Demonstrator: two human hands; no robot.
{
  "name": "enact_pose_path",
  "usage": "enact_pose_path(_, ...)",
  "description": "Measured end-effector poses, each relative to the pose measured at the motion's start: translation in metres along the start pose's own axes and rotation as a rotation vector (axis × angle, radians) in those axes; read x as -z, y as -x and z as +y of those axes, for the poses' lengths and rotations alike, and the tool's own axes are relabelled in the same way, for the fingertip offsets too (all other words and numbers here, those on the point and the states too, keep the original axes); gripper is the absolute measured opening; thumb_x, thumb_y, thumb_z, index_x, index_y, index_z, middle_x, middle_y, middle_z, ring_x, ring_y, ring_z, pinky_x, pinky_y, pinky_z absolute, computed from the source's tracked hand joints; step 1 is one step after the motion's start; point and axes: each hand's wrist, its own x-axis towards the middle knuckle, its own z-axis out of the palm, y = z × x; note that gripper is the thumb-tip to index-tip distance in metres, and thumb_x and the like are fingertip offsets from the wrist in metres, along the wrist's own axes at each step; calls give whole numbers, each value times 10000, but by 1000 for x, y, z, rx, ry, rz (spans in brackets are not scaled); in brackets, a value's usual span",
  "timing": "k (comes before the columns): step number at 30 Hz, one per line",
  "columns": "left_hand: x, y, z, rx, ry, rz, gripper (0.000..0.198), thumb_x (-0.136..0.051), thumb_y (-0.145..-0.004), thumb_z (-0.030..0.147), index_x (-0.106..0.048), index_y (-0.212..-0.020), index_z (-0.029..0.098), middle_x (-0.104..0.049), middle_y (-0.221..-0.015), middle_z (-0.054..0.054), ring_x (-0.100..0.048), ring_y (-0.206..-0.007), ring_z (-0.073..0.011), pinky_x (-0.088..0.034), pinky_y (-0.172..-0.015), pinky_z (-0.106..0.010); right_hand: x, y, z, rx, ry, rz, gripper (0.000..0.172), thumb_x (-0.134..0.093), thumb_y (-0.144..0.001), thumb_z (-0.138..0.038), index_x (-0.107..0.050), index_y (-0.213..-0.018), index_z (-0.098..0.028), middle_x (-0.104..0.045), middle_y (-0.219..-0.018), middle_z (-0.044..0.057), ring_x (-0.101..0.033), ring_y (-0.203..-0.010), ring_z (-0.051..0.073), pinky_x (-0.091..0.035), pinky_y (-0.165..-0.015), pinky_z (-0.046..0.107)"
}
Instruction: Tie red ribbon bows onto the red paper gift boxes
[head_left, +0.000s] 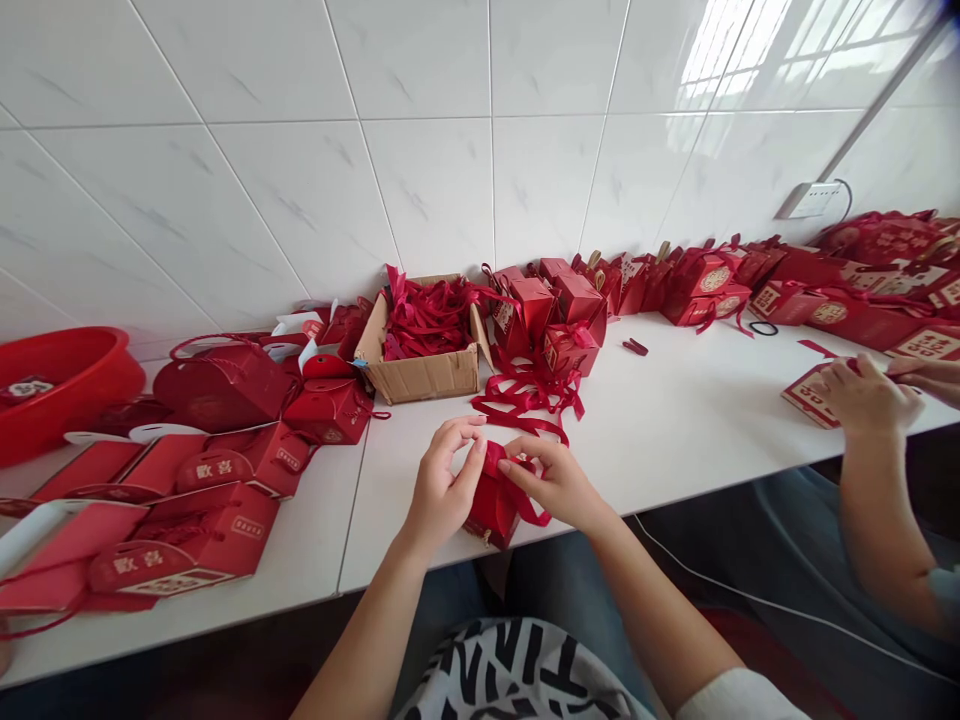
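Left hand (442,477): curled, grip unclear | right hand (553,478): pinching ribbon (495,458) | box (489,508): worktop's (637,430) near edge, presumably for easy reach

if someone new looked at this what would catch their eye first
Probably the cardboard box heaped with loose red ribbons, standing against the tiled wall near the middle. Just in front, the left hand and right hand are at the ribbon of a small red box by the table's front edge. At far left sits a bright red basin.
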Motion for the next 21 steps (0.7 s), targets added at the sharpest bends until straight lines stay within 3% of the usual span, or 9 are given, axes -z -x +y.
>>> enact_pose_path(3,7,4,-2,-60,-181,-45,170,-483,-890,311,-570,-1002,218,-621,-1124,-75,-569,-1091,-208,-459,-959,-367,8,-2,-13,-35,-82,102,263,-565,-850,-414,-612,-788,-163,-623,-804,34,-562,-738,141,-451,-653,246)
enact_pose_path(7,12,14,-14,-42,-397,-84,111,-539,-842,287,-609,-879,210,-668,-909,-52,-616,-884,-209,-498,-824,-358,23,-6,-29,6,-169,179,251,-605,-832,-412,-601,-786,-165,-593,-783,28,-541,-725,135,-441,-642,241)
enact_pose_path(12,10,21,-23,44,-330,-35,172,-517,-865,349,-610,-835,208,-665,-864,-31,-622,-796,-170,-518,-712,-284,35,-4,-58,94,-200,237,215,-612,-847,-393,-604,-781,-188,-589,-770,25,-548,-734,145,-459,-678,264)
enact_pose_path(16,10,22,-24,100,-252,57,210,-518,-866,383,-608,-817,199,-664,-814,-20,-625,-734,-147,-528,-666,-243,37,-3,-70,113,-285,336,303,-563,-855,-493,-564,-764,-205,-588,-742,33,-557,-699,162,-470,-658,295)
enact_pose_path(18,11,23,-24,136,-210,113,230,-513,-867,397,-605,-806,195,-662,-777,-13,-624,-703,-140,-518,-632,-221,33,-6,-65,85,-289,318,333,-528,-864,-511,-552,-748,-200,-595,-752,34,-565,-705,161,-468,-662,291)
enact_pose_path(21,13,24,-27,172,-180,164,251,-495,-876,405,-599,-798,191,-658,-742,-6,-616,-676,-133,-490,-605,-201,18,-13,-45,-30,-183,169,329,-533,-857,-452,-557,-682,-175,-633,-919,58,-596,-858,183,-465,-771,307)
